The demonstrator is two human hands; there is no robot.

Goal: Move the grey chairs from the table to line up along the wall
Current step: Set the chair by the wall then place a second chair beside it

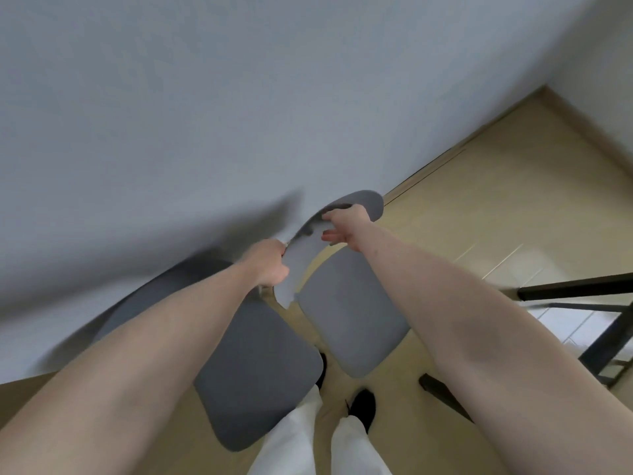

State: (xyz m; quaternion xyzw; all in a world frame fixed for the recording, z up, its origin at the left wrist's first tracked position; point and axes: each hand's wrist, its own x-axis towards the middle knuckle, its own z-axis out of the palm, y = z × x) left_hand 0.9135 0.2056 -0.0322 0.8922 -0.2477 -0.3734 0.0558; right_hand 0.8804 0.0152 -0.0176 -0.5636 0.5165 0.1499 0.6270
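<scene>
Head view, from the left of the frame: a grey chair (253, 382) stands at lower centre-left by the pale wall (171, 114), its backrest blurred. The left hand (269, 264), mid-frame, has its grip closed on the lower end of the curved backrest of a second grey chair (352, 313) just to the right. The right hand (346, 224) clasps that backrest's upper edge. Black worktop legs (575, 289) cross the right edge over the wooden floor (496, 200).
</scene>
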